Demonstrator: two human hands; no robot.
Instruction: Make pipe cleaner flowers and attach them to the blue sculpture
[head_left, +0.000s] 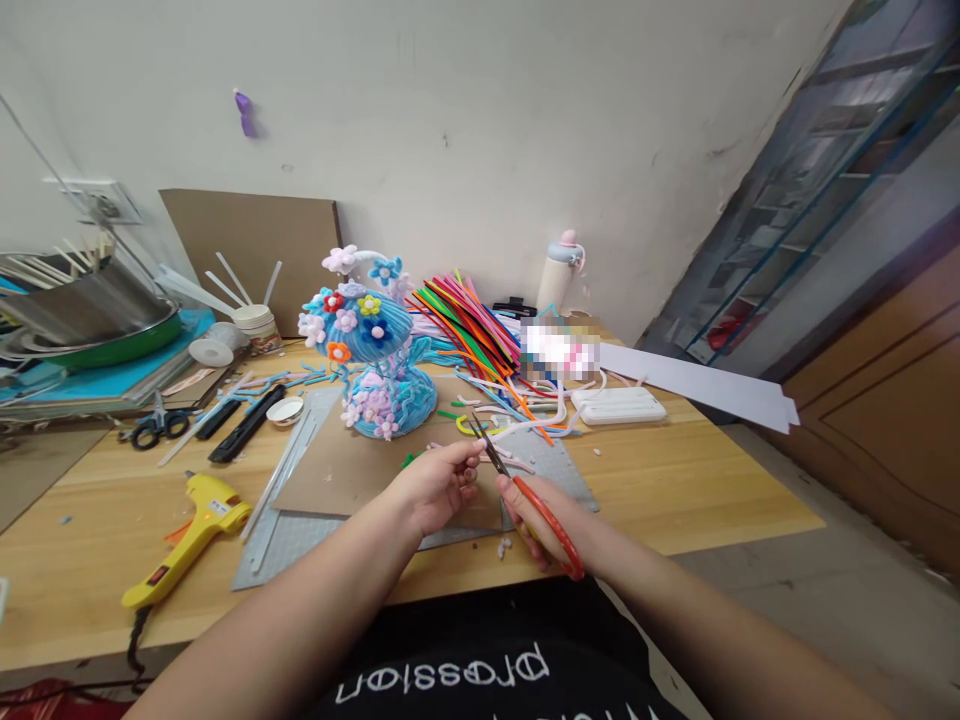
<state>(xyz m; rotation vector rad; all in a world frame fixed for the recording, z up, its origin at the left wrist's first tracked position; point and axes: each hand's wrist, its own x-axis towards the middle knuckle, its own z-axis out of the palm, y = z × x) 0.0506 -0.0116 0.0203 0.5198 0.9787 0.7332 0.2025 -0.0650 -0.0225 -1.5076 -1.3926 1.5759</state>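
Observation:
My right hand (544,520) is wrapped round a pair of scissors (551,515) with orange-red handles, its slightly parted dark blades pointing up and left. Close beside the blades, my left hand (446,480) is closed in a pinch. A pale fuzzy pipe cleaner (517,428) runs rightward from its fingertips, behind the blades. Beyond my left hand stands a mushroom-shaped pipe-cleaner craft (375,340) with a blue cap and base, covered in small coloured flowers. It rests on a cardboard sheet (337,470) over a grey cutting mat (259,575).
At left lie a yellow glue gun (199,530), a black utility knife (247,425) and dark scissors (160,422). Behind the craft spreads a bundle of coloured pipe cleaners (469,325). A white case (619,405), a paper strip (697,380) and a bottle (559,275) are at right.

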